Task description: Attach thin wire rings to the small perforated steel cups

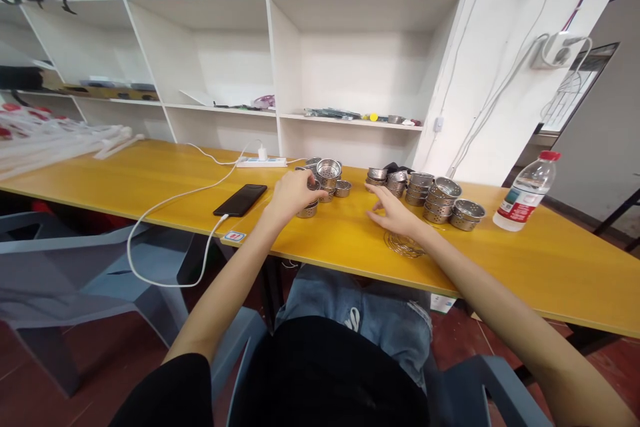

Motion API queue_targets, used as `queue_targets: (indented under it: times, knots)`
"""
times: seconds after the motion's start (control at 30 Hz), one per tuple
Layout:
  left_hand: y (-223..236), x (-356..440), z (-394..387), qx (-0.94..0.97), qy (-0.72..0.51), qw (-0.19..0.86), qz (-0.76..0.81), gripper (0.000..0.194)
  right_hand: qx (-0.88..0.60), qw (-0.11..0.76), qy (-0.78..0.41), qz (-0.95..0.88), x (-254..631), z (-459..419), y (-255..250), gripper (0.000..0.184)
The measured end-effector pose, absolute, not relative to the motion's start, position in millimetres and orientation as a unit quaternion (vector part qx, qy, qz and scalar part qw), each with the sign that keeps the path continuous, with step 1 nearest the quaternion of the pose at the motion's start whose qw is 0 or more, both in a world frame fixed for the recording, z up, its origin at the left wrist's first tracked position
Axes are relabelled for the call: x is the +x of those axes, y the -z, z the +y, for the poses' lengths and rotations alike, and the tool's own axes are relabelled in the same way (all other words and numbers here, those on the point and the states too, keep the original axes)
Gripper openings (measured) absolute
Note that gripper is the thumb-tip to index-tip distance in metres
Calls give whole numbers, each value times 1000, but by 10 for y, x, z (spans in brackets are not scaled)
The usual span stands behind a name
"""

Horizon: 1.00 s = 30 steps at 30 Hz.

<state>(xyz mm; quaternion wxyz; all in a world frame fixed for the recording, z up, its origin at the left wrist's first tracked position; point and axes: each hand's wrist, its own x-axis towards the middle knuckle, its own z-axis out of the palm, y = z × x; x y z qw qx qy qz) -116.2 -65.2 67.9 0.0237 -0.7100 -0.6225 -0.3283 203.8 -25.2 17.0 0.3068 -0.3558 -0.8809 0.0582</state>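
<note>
Overall, head view: small metal cups stand on the yellow desk (345, 243) in two groups, a left cluster (329, 170) and a right row (443, 200), many stacked, walls pierced with holes.

Left hand (291, 195) curls over the near stack (307, 211) of the left cluster, thumb and fingers about a cup at its top; cannot tell whether the grip is firm. Right hand (393, 213) is open, fingers spread, fingertips at the left end of the right row; contact unclear. Wire coil (400, 247) lies just beside its wrist.

Handling, my judgement: cups light, stiff, hard to break; smooth metal probably a little slippery, though the holes may help the fingertips. Nested ones might stick and lift together. Best hold: thumb and fingers on opposite sides of the top cup's rim, lifting straight up, other hand steadying the stack below.
</note>
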Motion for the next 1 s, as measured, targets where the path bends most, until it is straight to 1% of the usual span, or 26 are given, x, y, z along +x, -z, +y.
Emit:
queue_targets:
  times: [0.1, 0.13, 0.23, 0.27, 0.33, 0.4, 0.47, 0.53, 0.6, 0.67, 0.77, 0.87, 1.0]
  knots:
    - [-651, -1158, -644, -699, 327, 33, -635, 39, -364, 309, -43, -877, 2037, -243, -206, 70]
    - [-650, -1159, -651, -693, 333, 43, -638, 40, -370, 309, -33, -876, 2042, -245, -237, 62]
    - [-687, -1152, -703, -681, 373, 83, -625, 40, -398, 287, -5, -871, 2078, -272, -387, 30]
    - [-713, -1137, -731, -684, 387, 91, -612, 37, -412, 271, -3, -870, 2096, -288, -448, 26]
    - [-761, -1065, -800, -709, 411, 93, -566, 30, -441, 245, 0, -863, 2136, -327, -571, 29]
    - [-767, -920, -875, -754, 427, 82, -492, 22, -464, 243, 15, -852, 2179, -368, -681, 31]
    - [-692, -712, -934, -804, 427, 67, -409, 17, -490, 239, 23, -838, 2231, -405, -772, 29]
    - [-547, -481, -960, -846, 401, 52, -347, 17, -525, 218, 5, -823, 2299, -436, -848, 24]
    - [-380, -287, -948, -869, 365, 47, -331, 17, -569, 174, -41, -803, 2387, -459, -903, 18]
    - [-248, -174, -914, -882, 339, 36, -325, 14, -610, 120, -93, -778, 2480, -475, -933, 10]
    - [-163, -145, -880, -880, 358, 14, -311, 13, -651, 53, -132, -746, 2586, -479, -923, 6]
    - [-160, -157, -905, -877, 373, 12, -303, 16, -657, 5, -175, -734, 2620, -458, -872, 12]
    - [-154, -102, -973, -891, 349, 26, -290, 18, -654, -10, -195, -731, 2610, -407, -814, 27]
